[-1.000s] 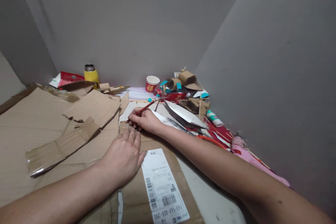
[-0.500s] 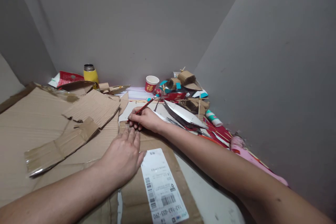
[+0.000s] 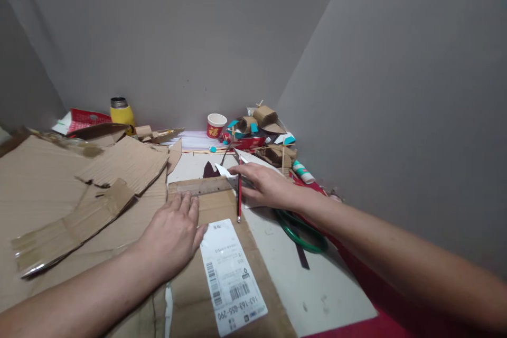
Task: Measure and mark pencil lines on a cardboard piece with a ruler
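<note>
My left hand (image 3: pixel 172 235) lies flat, fingers stretched, on the brown cardboard (image 3: pixel 216 208). Its fingertips press by the lower edge of a clear ruler (image 3: pixel 209 187), which runs along the cardboard's far edge. At the ruler's right end is my right hand (image 3: pixel 263 185), with a red and black pencil (image 3: pixel 240 203) upright across its fingers, eraser end towards me. How the fingertips grip the pencil is partly hidden. Under my right wrist, green-handled scissors (image 3: pixel 303 240) lie on a white board (image 3: pixel 312 296). A white shipping label (image 3: pixel 233 280) is stuck on the cardboard.
Loose cardboard pieces (image 3: pixel 127 163) are stacked at left. At the back stand a yellow bottle (image 3: pixel 122 115) and a red-and-white paper cup (image 3: pixel 216 127). Cardboard models (image 3: pixel 263 116) and a green-and-white tube (image 3: pixel 303 172) lie near the right wall (image 3: pixel 396 90).
My right hand has moved right, off the spot beside my left fingertips, and the pencil has turned from slanting to upright. The ruler and scissors have come into sight. My left hand stays on the cardboard.
</note>
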The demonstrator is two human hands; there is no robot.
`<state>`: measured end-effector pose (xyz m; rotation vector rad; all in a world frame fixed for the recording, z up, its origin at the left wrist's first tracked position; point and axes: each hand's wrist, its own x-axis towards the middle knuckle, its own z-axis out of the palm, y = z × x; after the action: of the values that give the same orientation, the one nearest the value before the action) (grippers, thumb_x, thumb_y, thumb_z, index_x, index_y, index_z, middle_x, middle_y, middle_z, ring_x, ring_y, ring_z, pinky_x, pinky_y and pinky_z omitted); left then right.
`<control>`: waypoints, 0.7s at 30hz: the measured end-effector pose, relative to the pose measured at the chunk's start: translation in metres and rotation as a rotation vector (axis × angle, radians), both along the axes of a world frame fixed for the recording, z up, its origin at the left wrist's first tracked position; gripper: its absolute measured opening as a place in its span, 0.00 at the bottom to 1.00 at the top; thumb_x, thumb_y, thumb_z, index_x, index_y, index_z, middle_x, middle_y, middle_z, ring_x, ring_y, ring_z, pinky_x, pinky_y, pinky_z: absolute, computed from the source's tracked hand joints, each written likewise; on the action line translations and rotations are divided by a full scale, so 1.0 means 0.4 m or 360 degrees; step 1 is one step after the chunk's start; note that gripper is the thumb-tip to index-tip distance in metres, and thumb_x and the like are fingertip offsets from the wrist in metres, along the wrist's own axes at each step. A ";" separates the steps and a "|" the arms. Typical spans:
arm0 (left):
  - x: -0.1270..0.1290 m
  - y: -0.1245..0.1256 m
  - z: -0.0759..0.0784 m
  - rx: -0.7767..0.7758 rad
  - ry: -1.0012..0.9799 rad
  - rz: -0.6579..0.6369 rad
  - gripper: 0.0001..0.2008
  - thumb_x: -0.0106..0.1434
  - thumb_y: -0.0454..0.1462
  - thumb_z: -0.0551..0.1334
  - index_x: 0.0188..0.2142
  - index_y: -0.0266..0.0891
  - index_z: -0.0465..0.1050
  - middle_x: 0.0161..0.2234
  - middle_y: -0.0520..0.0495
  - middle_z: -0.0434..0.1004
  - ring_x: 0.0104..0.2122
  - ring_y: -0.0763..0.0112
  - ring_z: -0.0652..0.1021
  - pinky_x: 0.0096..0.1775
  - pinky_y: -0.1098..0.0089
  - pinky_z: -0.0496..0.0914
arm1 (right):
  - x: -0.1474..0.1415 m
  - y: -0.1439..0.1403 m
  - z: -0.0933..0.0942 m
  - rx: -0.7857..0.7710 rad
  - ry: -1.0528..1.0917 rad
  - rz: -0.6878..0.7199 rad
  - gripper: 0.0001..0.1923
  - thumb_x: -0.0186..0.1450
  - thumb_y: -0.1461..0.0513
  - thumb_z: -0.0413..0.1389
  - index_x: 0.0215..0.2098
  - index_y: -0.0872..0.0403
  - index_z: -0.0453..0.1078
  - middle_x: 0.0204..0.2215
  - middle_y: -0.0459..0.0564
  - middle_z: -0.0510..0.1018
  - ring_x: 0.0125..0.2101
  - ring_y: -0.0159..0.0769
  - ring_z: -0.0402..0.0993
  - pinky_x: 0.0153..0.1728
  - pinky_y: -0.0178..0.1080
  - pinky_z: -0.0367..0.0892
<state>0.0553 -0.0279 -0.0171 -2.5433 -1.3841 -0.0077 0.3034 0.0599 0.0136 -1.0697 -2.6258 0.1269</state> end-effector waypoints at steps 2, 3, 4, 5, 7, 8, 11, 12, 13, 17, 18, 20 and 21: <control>-0.001 0.001 -0.002 0.0024 0.0001 -0.0008 0.27 0.69 0.43 0.52 0.58 0.22 0.66 0.57 0.24 0.69 0.56 0.44 0.72 0.53 0.54 0.69 | 0.016 0.003 -0.024 0.0023 -0.0104 0.0038 0.20 0.62 0.66 0.53 0.53 0.57 0.68 0.45 0.61 0.78 0.46 0.48 0.74 0.47 0.48 0.67; -0.002 0.001 -0.003 0.0037 -0.0002 -0.0013 0.27 0.69 0.43 0.52 0.58 0.22 0.66 0.57 0.24 0.69 0.56 0.44 0.72 0.53 0.54 0.70 | 0.018 0.007 -0.031 0.0025 -0.0127 0.0047 0.20 0.62 0.67 0.53 0.53 0.57 0.68 0.44 0.61 0.78 0.45 0.47 0.74 0.46 0.48 0.67; -0.002 0.002 -0.003 0.0049 -0.0007 -0.0018 0.27 0.69 0.43 0.52 0.58 0.22 0.66 0.57 0.25 0.69 0.56 0.44 0.72 0.53 0.53 0.70 | 0.018 0.012 -0.036 0.0022 -0.0140 0.0048 0.20 0.62 0.67 0.53 0.53 0.57 0.68 0.43 0.60 0.79 0.44 0.47 0.74 0.46 0.48 0.67; -0.003 0.003 -0.004 0.0058 -0.0008 -0.0024 0.27 0.69 0.43 0.52 0.58 0.22 0.66 0.57 0.25 0.69 0.56 0.44 0.72 0.53 0.53 0.70 | 0.016 0.017 -0.038 0.0015 -0.0146 0.0045 0.19 0.63 0.67 0.53 0.52 0.56 0.68 0.43 0.59 0.79 0.44 0.47 0.74 0.46 0.47 0.67; -0.004 0.004 -0.005 0.0073 -0.0001 -0.0030 0.27 0.69 0.43 0.52 0.58 0.22 0.67 0.57 0.25 0.69 0.56 0.44 0.72 0.52 0.53 0.70 | 0.013 0.026 -0.037 -0.0008 -0.0154 0.0046 0.19 0.63 0.67 0.53 0.52 0.55 0.68 0.43 0.59 0.79 0.44 0.46 0.74 0.46 0.46 0.67; -0.005 0.005 -0.005 0.0079 0.0006 -0.0033 0.27 0.69 0.43 0.52 0.58 0.22 0.67 0.57 0.25 0.69 0.56 0.44 0.72 0.52 0.54 0.70 | 0.012 0.030 -0.036 -0.0018 -0.0158 0.0050 0.18 0.63 0.67 0.53 0.52 0.55 0.68 0.43 0.59 0.79 0.44 0.46 0.74 0.46 0.46 0.67; -0.007 0.006 -0.004 0.0094 0.0023 -0.0035 0.27 0.69 0.43 0.52 0.57 0.23 0.68 0.56 0.26 0.70 0.55 0.45 0.72 0.52 0.54 0.71 | 0.015 0.034 -0.031 -0.0035 -0.0142 0.0069 0.18 0.63 0.67 0.53 0.52 0.55 0.69 0.44 0.59 0.79 0.46 0.47 0.74 0.47 0.46 0.67; -0.008 0.007 -0.004 0.0103 0.0021 -0.0038 0.27 0.69 0.43 0.52 0.57 0.23 0.68 0.56 0.26 0.70 0.55 0.45 0.73 0.52 0.54 0.71 | 0.017 0.034 -0.029 -0.0047 -0.0131 0.0074 0.19 0.62 0.68 0.54 0.52 0.56 0.69 0.45 0.59 0.79 0.46 0.47 0.74 0.47 0.46 0.68; -0.008 0.007 -0.004 0.0114 0.0017 -0.0040 0.27 0.68 0.43 0.52 0.57 0.23 0.68 0.56 0.26 0.70 0.55 0.45 0.73 0.52 0.54 0.71 | 0.019 0.033 -0.027 -0.0060 -0.0121 0.0077 0.19 0.62 0.68 0.54 0.52 0.55 0.69 0.45 0.59 0.78 0.47 0.47 0.74 0.47 0.46 0.68; -0.011 0.005 -0.007 0.0204 -0.0036 -0.0066 0.25 0.67 0.42 0.53 0.55 0.23 0.70 0.55 0.27 0.72 0.54 0.45 0.74 0.52 0.53 0.70 | 0.027 0.025 -0.011 -0.0096 -0.0122 0.0047 0.20 0.62 0.69 0.54 0.52 0.52 0.69 0.46 0.57 0.78 0.48 0.45 0.73 0.49 0.46 0.68; -0.012 0.003 -0.008 0.0238 -0.0053 -0.0082 0.25 0.67 0.42 0.54 0.55 0.24 0.71 0.55 0.27 0.72 0.53 0.45 0.74 0.52 0.53 0.70 | 0.030 0.022 -0.006 -0.0101 -0.0121 0.0040 0.20 0.62 0.69 0.54 0.53 0.52 0.69 0.46 0.57 0.78 0.48 0.46 0.73 0.49 0.46 0.68; -0.013 0.000 -0.008 0.0325 -0.0096 -0.0133 0.23 0.67 0.41 0.55 0.53 0.24 0.73 0.53 0.27 0.74 0.52 0.45 0.75 0.52 0.52 0.71 | 0.038 0.014 0.004 -0.0119 -0.0104 0.0025 0.21 0.62 0.69 0.55 0.53 0.52 0.68 0.47 0.57 0.77 0.47 0.46 0.73 0.48 0.46 0.68; -0.014 -0.001 -0.008 0.0374 -0.0125 -0.0170 0.22 0.66 0.41 0.55 0.52 0.25 0.73 0.53 0.28 0.75 0.51 0.46 0.76 0.51 0.52 0.71 | 0.045 0.009 0.008 -0.0130 -0.0088 0.0019 0.20 0.62 0.69 0.55 0.53 0.52 0.69 0.47 0.57 0.77 0.47 0.46 0.73 0.48 0.46 0.69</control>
<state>0.0496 -0.0283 -0.0203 -2.4381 -1.1935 -0.2753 0.3212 0.0633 0.0167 -1.0992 -2.6977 0.2115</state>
